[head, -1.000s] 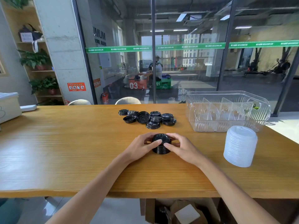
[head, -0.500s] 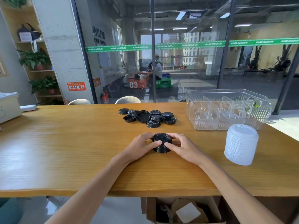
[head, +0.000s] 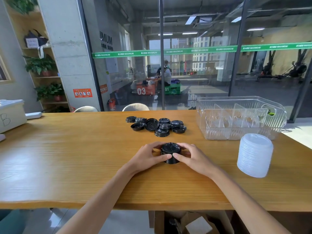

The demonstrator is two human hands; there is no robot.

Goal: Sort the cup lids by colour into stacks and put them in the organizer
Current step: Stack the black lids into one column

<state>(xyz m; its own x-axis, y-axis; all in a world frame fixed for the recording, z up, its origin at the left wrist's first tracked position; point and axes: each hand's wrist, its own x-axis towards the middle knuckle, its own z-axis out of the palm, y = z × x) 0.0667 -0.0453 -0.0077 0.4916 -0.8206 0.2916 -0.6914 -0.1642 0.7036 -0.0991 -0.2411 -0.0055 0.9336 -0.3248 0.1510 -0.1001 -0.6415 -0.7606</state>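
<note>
Far left on the table (head: 67,157): a white box (head: 11,114) marked with a "B", not part of my job. Moving right, a loose pile of black lids (head: 156,125) sits toward the far edge, some upside down, some overlapping, well apart from my hands. These are unsorted as far as I can judge.

Centre, nearer me: my left hand (head: 148,157) and right hand (head: 194,157) both cup the short black lid stack (head: 170,153), fingers curled round its sides, thumbs nearly meeting at the front. Both hands clamped on it; stack rests on the table. Looks like I'm squaring it up, though that's a guess.

Right of that: a tall white lid stack (head: 255,154) stands on the table near the right edge, leaning a bit in this wide-angle view. Behind it, the clear organizer (head: 241,132) with dividers. I can't see any lids inside it; the walls are transparent and ribbed, so not fully certain.

Progress, my read: white looks done as a stack but not yet placed. Black is partway, with a small stack built and the pile left to add. Nothing in the organizer yet. Left to do: finish the black stack, then move both stacks into compartments.
</note>
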